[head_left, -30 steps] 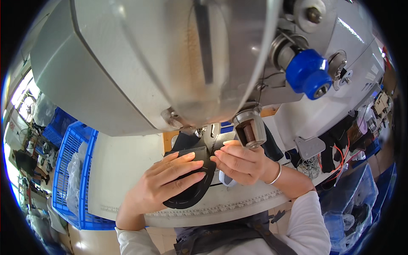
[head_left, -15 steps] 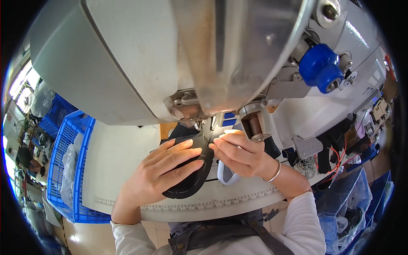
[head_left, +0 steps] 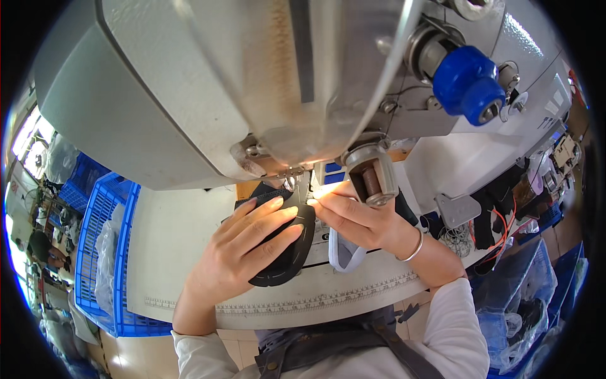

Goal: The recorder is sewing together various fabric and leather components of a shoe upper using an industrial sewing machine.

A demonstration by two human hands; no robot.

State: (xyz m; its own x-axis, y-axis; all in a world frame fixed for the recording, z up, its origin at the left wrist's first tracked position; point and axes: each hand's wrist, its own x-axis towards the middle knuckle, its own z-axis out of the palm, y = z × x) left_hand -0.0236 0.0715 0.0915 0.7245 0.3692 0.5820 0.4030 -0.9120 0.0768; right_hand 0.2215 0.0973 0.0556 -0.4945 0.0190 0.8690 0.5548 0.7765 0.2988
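A black shoe upper [head_left: 297, 256] with a rounded end and a pale dashed line lies beneath the needle area of a sewing machine [head_left: 189, 95]. My left hand [head_left: 243, 246] is wrapped over it from the left, fingers bent along its surface, thumb hidden. From the right, my right hand [head_left: 363, 218] pinches at its edge close to the needle [head_left: 290, 183], fingers pressed together. The exact spot gripped is partly hidden by those fingers. Below the right hand hangs a light grey fabric loop [head_left: 347, 256]; where it joins the upper cannot be seen.
Overhead, the machine carries a blue knob [head_left: 468, 85] and a brown thread bobbin [head_left: 371, 180]. The white table [head_left: 170, 252] has a ruler strip [head_left: 297, 306] by its front edge. A blue crate [head_left: 101, 265] stands left; a blue bin with plastic bags [head_left: 514, 303] stands right.
Both hands and the shoe upper sit slightly higher in the picture, with the upper turned a little. The light at the needle looks brighter. The whole view has shifted with the head.
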